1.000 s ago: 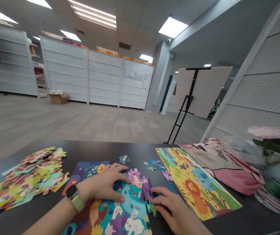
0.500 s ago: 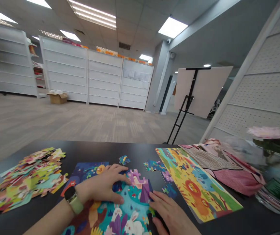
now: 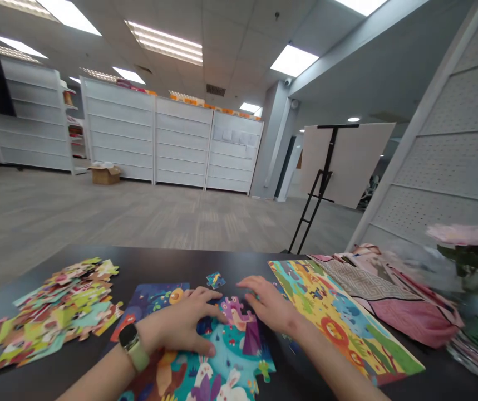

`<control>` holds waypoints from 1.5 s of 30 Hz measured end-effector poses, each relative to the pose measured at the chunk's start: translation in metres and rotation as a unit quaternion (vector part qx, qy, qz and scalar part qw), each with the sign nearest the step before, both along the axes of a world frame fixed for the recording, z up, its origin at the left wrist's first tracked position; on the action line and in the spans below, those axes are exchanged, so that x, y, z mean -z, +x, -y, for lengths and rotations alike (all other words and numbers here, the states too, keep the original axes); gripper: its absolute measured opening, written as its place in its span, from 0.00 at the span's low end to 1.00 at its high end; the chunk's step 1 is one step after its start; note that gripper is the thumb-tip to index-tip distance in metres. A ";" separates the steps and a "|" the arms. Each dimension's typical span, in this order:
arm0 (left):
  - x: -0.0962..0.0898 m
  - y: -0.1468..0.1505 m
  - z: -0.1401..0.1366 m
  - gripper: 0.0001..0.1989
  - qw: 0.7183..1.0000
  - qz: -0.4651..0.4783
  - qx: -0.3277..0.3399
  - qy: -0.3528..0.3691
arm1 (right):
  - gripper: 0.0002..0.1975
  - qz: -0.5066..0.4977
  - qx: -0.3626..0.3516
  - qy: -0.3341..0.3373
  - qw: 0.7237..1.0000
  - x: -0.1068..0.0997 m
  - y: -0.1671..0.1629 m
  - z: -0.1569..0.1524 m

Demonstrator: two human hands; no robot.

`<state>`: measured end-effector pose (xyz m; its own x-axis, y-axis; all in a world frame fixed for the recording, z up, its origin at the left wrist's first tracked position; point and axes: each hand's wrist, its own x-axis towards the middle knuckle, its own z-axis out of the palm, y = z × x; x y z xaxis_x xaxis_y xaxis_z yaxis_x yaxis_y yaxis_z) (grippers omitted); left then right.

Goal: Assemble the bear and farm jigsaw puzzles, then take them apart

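My left hand (image 3: 191, 322), with a watch (image 3: 129, 337) on its wrist, lies with fingers spread on the partly joined jigsaw puzzle (image 3: 226, 348), which shows white rabbits and a purple animal. My right hand (image 3: 270, 305) is open at the puzzle's upper right edge, fingers stretched toward the left. It is close to the purple section and covers most of the loose pieces there; I see nothing held in it. Just beyond the puzzle lies a loose blue jigsaw piece (image 3: 215, 279). A green-tipped part (image 3: 265, 370) juts from the puzzle's lower right edge.
A heap of jigsaw pieces (image 3: 65, 314) lies on the black table (image 3: 147, 257) at left. On the right are a yellow picture sheet (image 3: 339, 317), a pink bag (image 3: 414, 312) and a flower (image 3: 464, 234) in a vase. An easel (image 3: 318, 184) stands beyond the table.
My right hand has moved from the puzzle's lower right edge away from me, over the loose pieces, uncovering the green-tipped part. My left hand stays on the puzzle. The view has shifted slightly.
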<state>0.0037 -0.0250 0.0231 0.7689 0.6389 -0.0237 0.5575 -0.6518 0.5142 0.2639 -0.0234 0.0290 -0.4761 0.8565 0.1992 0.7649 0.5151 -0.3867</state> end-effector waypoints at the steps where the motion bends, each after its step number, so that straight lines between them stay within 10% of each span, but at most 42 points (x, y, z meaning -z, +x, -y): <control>1: 0.001 0.000 -0.001 0.30 1.000 0.004 0.003 0.007 | 0.20 0.013 -0.037 -0.006 0.999 0.002 -0.011 -0.017; 9: 0.008 -0.002 -0.006 0.30 1.000 0.015 0.013 0.020 | 0.28 0.036 -0.092 -0.036 0.994 0.022 -0.058 -0.090; 24: 0.007 -0.003 -0.004 0.31 0.999 0.018 0.012 0.025 | 0.19 -0.013 0.041 -0.029 0.999 0.017 0.076 -0.041; 37: 0.002 -0.002 -0.001 0.29 1.000 0.003 0.000 0.017 | 0.15 -0.042 0.161 0.037 0.985 0.023 0.092 -0.050; 45: 0.000 -0.001 0.000 0.28 1.000 -0.009 -0.001 0.004 | 0.19 -0.008 0.042 0.009 0.999 0.020 0.067 -0.033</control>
